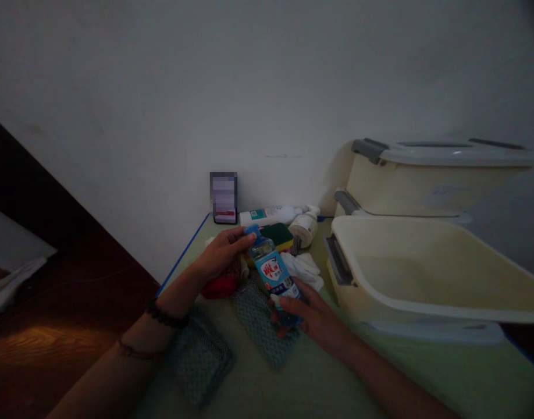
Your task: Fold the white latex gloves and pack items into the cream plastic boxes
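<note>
A small clear bottle [272, 272] with a blue cap and a red-and-white label is held tilted over the table. My right hand [313, 317] grips its lower end from below. My left hand [223, 251] pinches the blue cap at the top with thumb and fingers. A beaded bracelet sits on my left wrist. Under the bottle lies a grey-green mesh cloth [260, 323]. A red object [221, 285] lies partly hidden beneath my left hand.
An open cream plastic bin [424, 308] stands at right, a lidded one [437, 174] behind it. A second mesh cloth [199, 355], a sponge [279, 234], white rags [302, 269], two lying white bottles [276, 215] and a small dark stand [224, 198] crowd the table's back. Dark floor drops off left.
</note>
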Tool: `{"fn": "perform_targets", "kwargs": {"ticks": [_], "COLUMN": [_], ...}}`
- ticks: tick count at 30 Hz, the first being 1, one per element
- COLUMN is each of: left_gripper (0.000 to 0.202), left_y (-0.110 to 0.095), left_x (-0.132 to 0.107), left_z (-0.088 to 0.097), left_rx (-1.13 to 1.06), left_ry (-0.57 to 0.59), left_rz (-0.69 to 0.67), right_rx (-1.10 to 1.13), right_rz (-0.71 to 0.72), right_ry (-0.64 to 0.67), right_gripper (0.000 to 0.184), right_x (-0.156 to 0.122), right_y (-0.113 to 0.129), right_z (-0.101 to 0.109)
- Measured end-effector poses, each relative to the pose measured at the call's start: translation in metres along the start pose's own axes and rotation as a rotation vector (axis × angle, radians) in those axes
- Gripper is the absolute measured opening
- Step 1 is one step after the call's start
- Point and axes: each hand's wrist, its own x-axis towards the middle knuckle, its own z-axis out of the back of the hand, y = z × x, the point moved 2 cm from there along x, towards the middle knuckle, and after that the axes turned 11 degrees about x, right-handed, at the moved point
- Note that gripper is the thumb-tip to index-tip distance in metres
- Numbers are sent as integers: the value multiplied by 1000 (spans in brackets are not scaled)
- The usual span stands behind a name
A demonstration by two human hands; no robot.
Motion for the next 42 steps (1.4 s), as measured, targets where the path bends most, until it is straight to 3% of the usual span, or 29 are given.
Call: {"fn": "perform_targets", "kwargs": {"ticks": [7,14,18,29,42], "left_gripper": [32,30,30,22,27], "left_y": [0,-3,-4,-3,-2], "left_x": [0,-1,-1,-1,-1], "left_z": [-1,0,0,3,2], "left_rx": [8,36,52,151,168], "left_ry": [21,-18,-17,-73,-66], "left_rz": [-17,-38,-55,-40,-57], "right_rx": [-153,-415,-561,-38,-200], "right_rz": [77,302,376,200,228], "right_ry": [-44,-225,-264,-74,-74], "right_gripper": [40,47,49,46,47], "right_x": [-2,-7,-7,-7,-12], "right_y": [-2,4,6,-1,0], "right_z": [-2,-4,-3,2,-1]}}
